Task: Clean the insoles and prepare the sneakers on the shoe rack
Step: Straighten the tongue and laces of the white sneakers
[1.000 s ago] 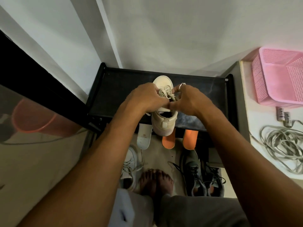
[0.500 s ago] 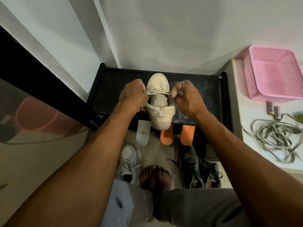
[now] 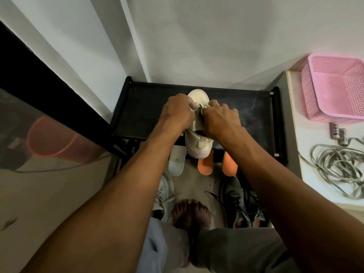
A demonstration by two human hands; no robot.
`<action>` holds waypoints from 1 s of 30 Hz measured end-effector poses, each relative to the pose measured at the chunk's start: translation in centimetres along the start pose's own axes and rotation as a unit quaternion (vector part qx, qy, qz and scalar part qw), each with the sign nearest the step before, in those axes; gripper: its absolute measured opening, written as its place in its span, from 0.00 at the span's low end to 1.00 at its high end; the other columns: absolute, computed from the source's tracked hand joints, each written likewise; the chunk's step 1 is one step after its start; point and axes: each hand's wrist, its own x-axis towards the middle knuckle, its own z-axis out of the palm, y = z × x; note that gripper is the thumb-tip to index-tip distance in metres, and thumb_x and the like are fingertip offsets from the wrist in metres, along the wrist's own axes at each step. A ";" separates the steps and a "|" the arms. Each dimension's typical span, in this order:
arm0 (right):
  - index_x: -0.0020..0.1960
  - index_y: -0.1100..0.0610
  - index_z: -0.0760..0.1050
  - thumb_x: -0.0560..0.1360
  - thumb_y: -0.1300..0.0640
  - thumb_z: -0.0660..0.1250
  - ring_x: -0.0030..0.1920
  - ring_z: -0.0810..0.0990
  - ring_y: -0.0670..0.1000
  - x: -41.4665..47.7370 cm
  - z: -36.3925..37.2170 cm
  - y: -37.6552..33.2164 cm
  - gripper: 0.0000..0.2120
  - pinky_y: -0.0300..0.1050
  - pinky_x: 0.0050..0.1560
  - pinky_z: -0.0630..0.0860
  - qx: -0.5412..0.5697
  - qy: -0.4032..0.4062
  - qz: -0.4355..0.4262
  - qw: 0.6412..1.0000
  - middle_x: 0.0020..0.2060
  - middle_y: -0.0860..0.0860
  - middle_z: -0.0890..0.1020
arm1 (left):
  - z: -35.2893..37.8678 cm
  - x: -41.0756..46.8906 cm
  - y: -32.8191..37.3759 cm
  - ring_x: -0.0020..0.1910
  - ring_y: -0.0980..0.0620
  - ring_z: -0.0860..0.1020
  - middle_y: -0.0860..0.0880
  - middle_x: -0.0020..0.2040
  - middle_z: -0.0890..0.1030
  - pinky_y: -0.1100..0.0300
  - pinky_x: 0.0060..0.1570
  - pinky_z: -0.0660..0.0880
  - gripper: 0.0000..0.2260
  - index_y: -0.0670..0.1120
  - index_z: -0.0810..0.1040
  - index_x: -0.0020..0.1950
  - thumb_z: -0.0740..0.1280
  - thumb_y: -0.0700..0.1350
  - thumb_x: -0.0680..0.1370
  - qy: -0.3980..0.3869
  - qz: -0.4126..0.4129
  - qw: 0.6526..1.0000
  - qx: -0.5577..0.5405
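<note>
A cream sneaker stands on the top shelf of the black shoe rack, toe toward the wall. My left hand and my right hand meet over its tongue, each pinching the laces. A white insole and two orange insoles stick out from under the rack. On the floor lie a white sneaker and a pair of dark grey sneakers.
A pink plastic basket sits on a white counter at the right, beside two small batteries and a tangle of grey cable. A red bucket shows behind dark glass at the left. My bare feet are below.
My hands had pulled the laces apart sideways; they have now come back together over the sneaker's tongue. The sneaker stays on the top shelf.
</note>
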 end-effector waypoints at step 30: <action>0.58 0.56 0.74 0.77 0.46 0.70 0.48 0.82 0.56 -0.1 0.3 1.1 0.16 0.57 0.48 0.81 0.207 0.151 -0.032 0.966 0.54 0.53 0.81 | 2.4 0.7 -0.9 0.53 0.44 0.80 0.43 0.57 0.80 0.56 0.44 0.70 0.18 0.43 0.71 0.65 0.71 0.49 0.79 0.098 0.052 0.983 0.148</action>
